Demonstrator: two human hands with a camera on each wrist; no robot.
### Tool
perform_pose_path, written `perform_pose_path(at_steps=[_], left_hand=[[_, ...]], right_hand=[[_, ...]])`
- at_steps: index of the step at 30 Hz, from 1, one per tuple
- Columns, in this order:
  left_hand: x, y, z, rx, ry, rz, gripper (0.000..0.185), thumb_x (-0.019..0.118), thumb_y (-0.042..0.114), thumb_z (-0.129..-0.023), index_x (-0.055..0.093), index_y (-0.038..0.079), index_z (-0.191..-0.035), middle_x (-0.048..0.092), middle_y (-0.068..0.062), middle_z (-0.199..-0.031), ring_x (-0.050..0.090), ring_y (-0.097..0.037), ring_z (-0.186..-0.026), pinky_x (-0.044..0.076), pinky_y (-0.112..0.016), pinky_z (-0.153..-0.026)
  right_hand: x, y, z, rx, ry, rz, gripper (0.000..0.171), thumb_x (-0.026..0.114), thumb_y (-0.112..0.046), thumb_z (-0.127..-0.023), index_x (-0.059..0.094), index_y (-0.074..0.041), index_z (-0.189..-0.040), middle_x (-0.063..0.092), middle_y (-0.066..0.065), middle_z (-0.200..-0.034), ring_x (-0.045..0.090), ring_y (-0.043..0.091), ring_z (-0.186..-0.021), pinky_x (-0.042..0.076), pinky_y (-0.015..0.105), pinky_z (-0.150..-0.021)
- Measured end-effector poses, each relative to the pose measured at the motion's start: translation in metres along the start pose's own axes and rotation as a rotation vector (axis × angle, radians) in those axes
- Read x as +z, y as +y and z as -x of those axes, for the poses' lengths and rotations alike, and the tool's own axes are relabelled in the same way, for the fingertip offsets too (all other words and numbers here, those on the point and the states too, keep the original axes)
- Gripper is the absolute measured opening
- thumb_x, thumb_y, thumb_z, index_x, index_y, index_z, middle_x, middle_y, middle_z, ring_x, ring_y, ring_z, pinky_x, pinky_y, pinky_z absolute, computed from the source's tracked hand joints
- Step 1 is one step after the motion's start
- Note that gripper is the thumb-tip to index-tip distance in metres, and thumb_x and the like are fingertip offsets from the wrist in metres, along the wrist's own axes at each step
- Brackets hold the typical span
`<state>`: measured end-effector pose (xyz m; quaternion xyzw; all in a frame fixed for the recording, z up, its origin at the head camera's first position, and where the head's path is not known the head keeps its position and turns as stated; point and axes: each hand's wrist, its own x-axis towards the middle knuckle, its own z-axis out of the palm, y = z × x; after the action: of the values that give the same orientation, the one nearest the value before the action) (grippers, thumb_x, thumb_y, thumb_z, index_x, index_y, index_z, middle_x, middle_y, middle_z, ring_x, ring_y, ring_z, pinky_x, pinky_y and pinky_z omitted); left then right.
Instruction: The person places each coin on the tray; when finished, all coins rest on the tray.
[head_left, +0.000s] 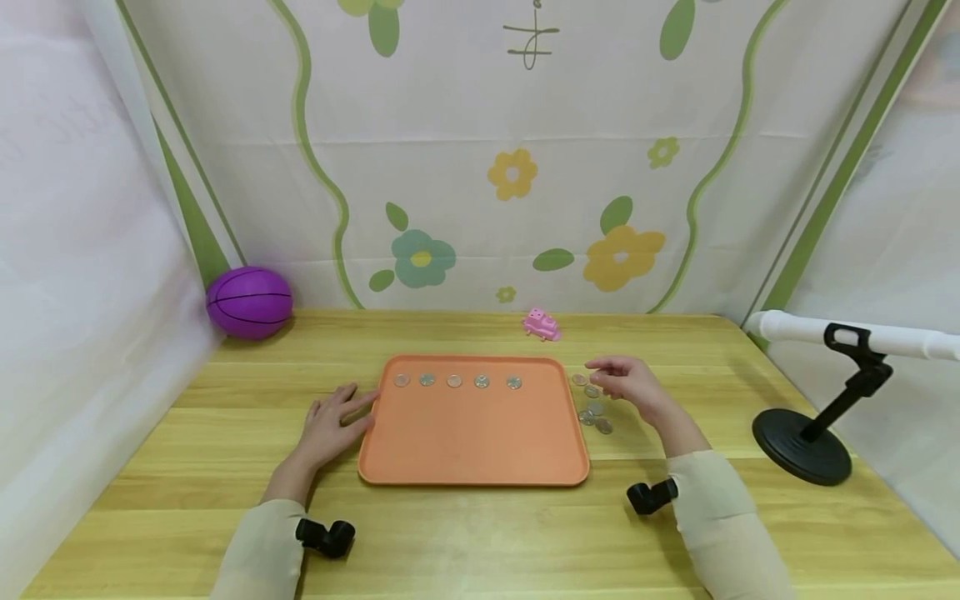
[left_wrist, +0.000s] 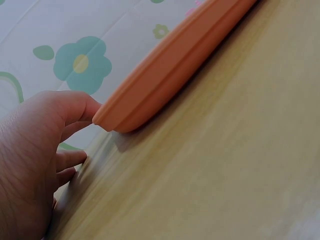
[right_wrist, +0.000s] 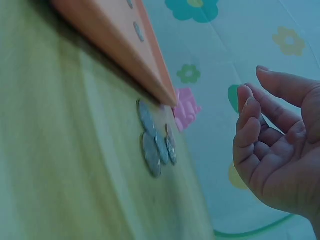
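Head view: an orange tray [head_left: 472, 433] lies on the wooden tabletop [head_left: 480, 533], with five coins in a row [head_left: 454, 381] along its far edge. The left hand [head_left: 330, 425] rests flat on the tabletop, fingers straight and touching the tray's left rim. The right hand [head_left: 630, 385] hovers just above a loose group of coins [head_left: 594, 408] lying just right of the tray, fingers relaxed and holding nothing. A purple ball [head_left: 250, 302], a pink toy [head_left: 542, 324] and a black stand [head_left: 813, 433] sit well apart from the work.

Left wrist view: the thumb [left_wrist: 75, 107] touches the tray's rim [left_wrist: 150, 100].

Right wrist view: the palm is empty, fingers [right_wrist: 250, 125] loosely curved; the loose coins [right_wrist: 156, 145] overlap beside the tray corner.

Judgement: coins are being laid in a row; the step in hand appears to be fetching the next one. That calls for a fingertip pinch on one coin.

No writing can be read; the coin faces are too small to make out.
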<state>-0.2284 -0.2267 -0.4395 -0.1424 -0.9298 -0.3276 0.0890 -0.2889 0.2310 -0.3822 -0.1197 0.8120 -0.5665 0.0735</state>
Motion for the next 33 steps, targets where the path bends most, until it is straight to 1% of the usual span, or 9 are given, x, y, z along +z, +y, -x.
perform_pose_path(at_steps=[3, 7, 10, 12, 14, 16, 19, 26, 33], left_hand=[[0.0, 0.0, 0.0, 0.0, 0.002, 0.001, 0.042, 0.054, 0.028, -0.084, 0.051, 0.009, -0.122, 0.03, -0.027, -0.13, 0.018, -0.043, -0.12, 0.002, -0.06, -0.091], [0.001, 0.0, 0.0, 0.006, 0.004, 0.002, 0.042, 0.054, 0.027, -0.084, 0.051, 0.01, -0.122, 0.03, -0.027, -0.13, 0.018, -0.043, -0.121, 0.002, -0.06, -0.091], [0.001, -0.001, 0.0, 0.01, 0.006, 0.0, 0.042, 0.054, 0.027, -0.084, 0.051, 0.01, -0.122, 0.03, -0.026, -0.13, 0.018, -0.043, -0.121, 0.001, -0.06, -0.092], [0.001, -0.001, 0.0, 0.009, 0.005, -0.004, 0.042, 0.054, 0.027, -0.084, 0.051, 0.01, -0.122, 0.03, -0.026, -0.13, 0.018, -0.043, -0.121, 0.002, -0.06, -0.091], [0.0, -0.001, 0.0, 0.005, 0.004, -0.004, 0.042, 0.053, 0.028, -0.084, 0.051, 0.01, -0.123, 0.03, -0.026, -0.131, 0.018, -0.043, -0.121, 0.002, -0.06, -0.092], [0.0, -0.001, -0.001, 0.001, 0.002, -0.004, 0.043, 0.053, 0.028, -0.085, 0.05, 0.009, -0.123, 0.03, -0.027, -0.131, 0.018, -0.043, -0.121, 0.002, -0.06, -0.091], [0.0, 0.0, -0.001, -0.003, -0.001, -0.003, 0.043, 0.053, 0.029, -0.085, 0.05, 0.01, -0.123, 0.03, -0.027, -0.131, 0.017, -0.043, -0.121, 0.002, -0.06, -0.091], [0.0, -0.001, -0.001, -0.006, -0.011, -0.001, 0.043, 0.053, 0.029, -0.085, 0.05, 0.01, -0.124, 0.029, -0.026, -0.131, 0.017, -0.043, -0.121, 0.002, -0.06, -0.092], [0.0, -0.001, 0.0, 0.0, -0.007, 0.001, 0.043, 0.053, 0.028, -0.085, 0.05, 0.009, -0.123, 0.029, -0.027, -0.131, 0.017, -0.043, -0.121, 0.002, -0.06, -0.091]], right_hand=[[-0.004, 0.006, 0.008, 0.017, -0.024, 0.023, 0.042, 0.058, -0.015, -0.083, 0.048, 0.011, -0.114, 0.053, 0.011, -0.086, 0.046, 0.015, -0.065, 0.042, 0.032, -0.058], [-0.008, 0.013, 0.018, 0.03, -0.058, 0.069, 0.041, 0.058, -0.014, -0.083, 0.049, 0.01, -0.114, 0.055, 0.015, -0.093, 0.049, 0.024, -0.078, 0.044, 0.037, -0.064], [-0.009, 0.02, 0.024, 0.028, -0.074, 0.089, 0.039, 0.06, -0.012, -0.082, 0.05, 0.011, -0.113, 0.055, 0.017, -0.096, 0.049, 0.026, -0.085, 0.044, 0.037, -0.068], [-0.01, 0.026, 0.026, 0.021, -0.088, 0.093, 0.038, 0.06, -0.01, -0.081, 0.051, 0.011, -0.111, 0.055, 0.017, -0.094, 0.05, 0.024, -0.083, 0.045, 0.034, -0.067], [-0.011, 0.032, 0.028, 0.005, -0.108, 0.105, 0.036, 0.06, -0.008, -0.08, 0.052, 0.012, -0.109, 0.055, 0.018, -0.092, 0.051, 0.021, -0.078, 0.045, 0.03, -0.061], [-0.012, 0.037, 0.029, 0.002, -0.125, 0.119, 0.035, 0.06, -0.008, -0.08, 0.053, 0.012, -0.108, 0.056, 0.016, -0.089, 0.051, 0.018, -0.073, 0.044, 0.027, -0.055], [-0.012, 0.043, 0.031, 0.005, -0.128, 0.148, 0.034, 0.061, -0.008, -0.079, 0.054, 0.01, -0.107, 0.057, 0.013, -0.085, 0.05, 0.015, -0.069, 0.041, 0.024, -0.051], [-0.009, 0.051, 0.032, -0.014, -0.106, 0.179, 0.029, 0.063, -0.005, -0.077, 0.058, 0.008, -0.102, 0.055, 0.009, -0.079, 0.045, 0.012, -0.065, 0.039, 0.021, -0.052], [-0.004, 0.047, 0.034, -0.032, -0.094, 0.199, 0.025, 0.064, -0.003, -0.076, 0.06, 0.008, -0.098, 0.052, 0.006, -0.073, 0.043, 0.011, -0.062, 0.037, 0.02, -0.051]])
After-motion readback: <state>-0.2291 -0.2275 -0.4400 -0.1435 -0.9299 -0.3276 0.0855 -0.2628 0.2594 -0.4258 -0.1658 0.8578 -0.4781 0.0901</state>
